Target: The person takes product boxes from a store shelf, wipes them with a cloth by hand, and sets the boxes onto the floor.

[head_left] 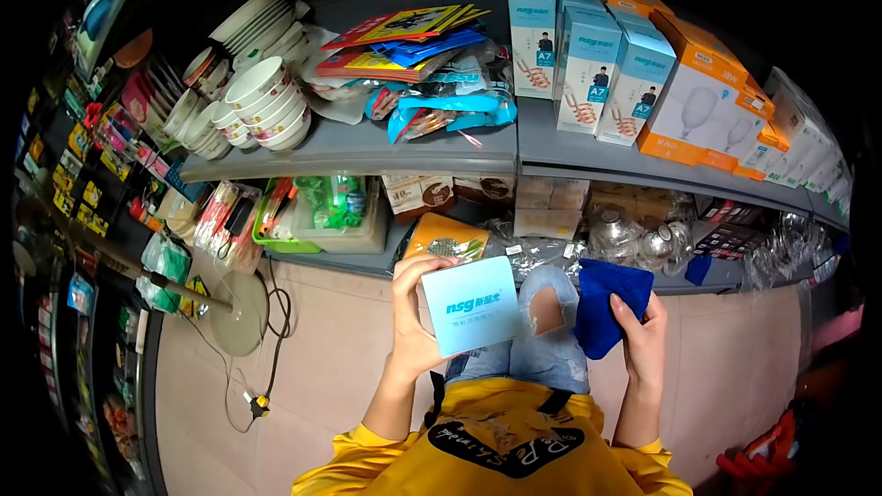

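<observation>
My left hand [412,317] is closed round the left side of a light blue box [473,306] with "nsg" printed on its face, held up in front of my legs. To its right, my right hand [640,329] grips a dark blue cloth [610,306] by its right side, the thumb lying on the front and the cloth hanging down. Box and cloth are apart, with the ripped knee of my jeans [548,310] visible between them.
The upper shelf [469,148] carries stacked bowls [269,103], colourful packets [432,55], blue-white boxes [589,69] and orange bulb boxes [704,92]. Plastic-wrapped goods [634,237] fill the lower shelf. A round stand base [239,315] and black cable [278,349] are on the floor.
</observation>
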Motion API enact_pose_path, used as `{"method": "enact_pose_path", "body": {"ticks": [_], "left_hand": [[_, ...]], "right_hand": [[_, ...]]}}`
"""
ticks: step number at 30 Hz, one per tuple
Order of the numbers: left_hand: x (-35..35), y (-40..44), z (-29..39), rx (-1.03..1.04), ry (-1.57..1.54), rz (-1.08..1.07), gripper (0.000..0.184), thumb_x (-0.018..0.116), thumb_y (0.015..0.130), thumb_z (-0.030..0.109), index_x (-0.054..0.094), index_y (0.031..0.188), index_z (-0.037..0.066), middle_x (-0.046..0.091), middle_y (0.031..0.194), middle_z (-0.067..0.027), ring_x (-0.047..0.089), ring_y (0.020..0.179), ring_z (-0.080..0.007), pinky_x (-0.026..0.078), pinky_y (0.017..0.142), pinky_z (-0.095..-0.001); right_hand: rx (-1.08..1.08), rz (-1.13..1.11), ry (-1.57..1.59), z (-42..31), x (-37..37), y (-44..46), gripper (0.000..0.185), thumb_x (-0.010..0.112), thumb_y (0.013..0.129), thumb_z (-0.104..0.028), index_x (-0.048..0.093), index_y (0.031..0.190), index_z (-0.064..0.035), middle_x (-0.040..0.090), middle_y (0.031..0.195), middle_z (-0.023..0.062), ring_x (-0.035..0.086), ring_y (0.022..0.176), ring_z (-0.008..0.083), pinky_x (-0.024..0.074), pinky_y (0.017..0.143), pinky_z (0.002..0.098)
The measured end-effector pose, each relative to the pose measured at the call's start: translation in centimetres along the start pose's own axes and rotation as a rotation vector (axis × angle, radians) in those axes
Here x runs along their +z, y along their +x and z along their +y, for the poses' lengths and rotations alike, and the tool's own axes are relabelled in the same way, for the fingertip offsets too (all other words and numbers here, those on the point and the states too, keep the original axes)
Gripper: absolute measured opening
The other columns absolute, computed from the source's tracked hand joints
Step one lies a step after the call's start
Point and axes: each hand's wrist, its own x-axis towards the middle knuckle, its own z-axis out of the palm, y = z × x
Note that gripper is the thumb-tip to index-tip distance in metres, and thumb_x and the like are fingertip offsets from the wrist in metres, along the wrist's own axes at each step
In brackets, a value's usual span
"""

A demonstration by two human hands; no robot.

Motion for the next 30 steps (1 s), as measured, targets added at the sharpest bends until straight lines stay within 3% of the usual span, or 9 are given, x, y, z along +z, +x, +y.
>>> {"method": "enact_pose_path", "body": {"ticks": [7,10,13,17,23,25,27,28,30], "left_hand": [[0.4,0.2,-0.3,0.038,-0.049,-0.033,0.073,0.079,0.051,0.016,0.037,0.109,0.003,0.044,0.101,-0.0138,0.048,0.094,-0.0248,0.039,0.083,-0.0348],[0.6,0.1,-0.6,0.072,-0.069,-0.061,0.073,0.078,0.051,0.015,0.037,0.110,0.003,0.043,0.102,-0.0138,0.049,0.094,-0.0251,0.039,0.083,-0.0352],[0.8,-0.1,-0.3,0.068,-0.054,-0.059,0.074,0.078,0.050,0.015,0.037,0.110,0.003,0.043,0.101,-0.0137,0.049,0.093,-0.0252,0.040,0.083,-0.0356],[0.7,-0.3,-0.3,0.073,-0.061,-0.060,0.074,0.078,0.050,0.014,0.037,0.110,0.003,0.043,0.101,-0.0138,0.050,0.093,-0.0252,0.040,0.082,-0.0353],[1.1,-0.5,0.1,0.018,-0.120,-0.066,0.075,0.079,0.050,0.014,0.036,0.110,0.003,0.043,0.103,-0.0140,0.049,0.094,-0.0250,0.040,0.083,-0.0350],[1.3,-1.2,0.1,-0.003,-0.187,-0.070,0.075,0.080,0.050,0.014,0.036,0.110,0.003,0.043,0.104,-0.0141,0.049,0.095,-0.0254,0.040,0.084,-0.0353],[1.4,-4.4,-1.3,-0.469,-0.307,-0.002,0.079,0.081,0.049,0.019,0.036,0.113,0.004,0.043,0.108,-0.0143,0.046,0.100,-0.0267,0.037,0.087,-0.0366],[1.2,-4.8,-2.0,-0.556,-0.358,0.006,0.081,0.081,0.049,0.021,0.036,0.114,0.004,0.043,0.110,-0.0142,0.046,0.101,-0.0267,0.037,0.088,-0.0370],[1.0,-5.0,-2.9,-0.731,-0.459,0.036,0.085,0.082,0.049,0.026,0.036,0.116,0.005,0.042,0.114,-0.0140,0.044,0.104,-0.0268,0.036,0.089,-0.0376]], "right_hand": [[-0.105,0.136,0.033,-1.0,1.3,0.1,0.013,0.056,0.078,-0.003,0.059,0.089,0.0026,0.058,0.084,0.0028,0.050,0.073,0.0069,0.0389,0.067,0.0183],[-0.566,0.151,-0.270,-4.0,3.2,-0.3,0.017,0.057,0.070,0.006,0.058,0.086,0.0057,0.055,0.084,0.0103,0.052,0.073,0.0172,0.0401,0.066,0.0224],[-0.811,0.041,-0.305,-6.7,5.0,-0.1,0.021,0.058,0.066,0.009,0.058,0.086,0.0054,0.055,0.083,0.0110,0.053,0.073,0.0178,0.0408,0.065,0.0232],[-0.804,-0.022,-0.281,-6.9,5.6,0.8,0.022,0.059,0.065,0.010,0.058,0.086,0.0052,0.055,0.082,0.0116,0.053,0.073,0.0178,0.0413,0.064,0.0240],[-0.964,0.119,-0.527,-7.8,6.2,1.5,0.029,0.058,0.063,0.009,0.059,0.092,0.0017,0.055,0.086,0.0119,0.055,0.073,0.0205,0.0436,0.063,0.0252],[-1.055,-0.072,-0.684,-8.5,6.9,1.4,0.036,0.057,0.062,0.005,0.058,0.097,-0.0018,0.054,0.087,0.0106,0.054,0.071,0.0216,0.0441,0.061,0.0270],[-0.963,-0.364,-0.768,-8.8,7.9,1.0,0.038,0.060,0.061,0.000,0.058,0.099,-0.0043,0.055,0.090,0.0086,0.053,0.072,0.0222,0.0439,0.064,0.0292],[-0.966,-0.479,-0.834,-8.1,8.5,0.8,0.043,0.054,0.062,-0.005,0.054,0.104,-0.0046,0.052,0.086,0.0069,0.051,0.066,0.0209,0.0411,0.051,0.0298],[-1.047,-0.522,-0.898,-6.8,8.3,0.5,0.052,0.062,0.056,-0.019,0.055,0.106,-0.0122,0.053,0.105,0.0040,0.051,0.077,0.0214,0.0408,0.071,0.0344]]}}
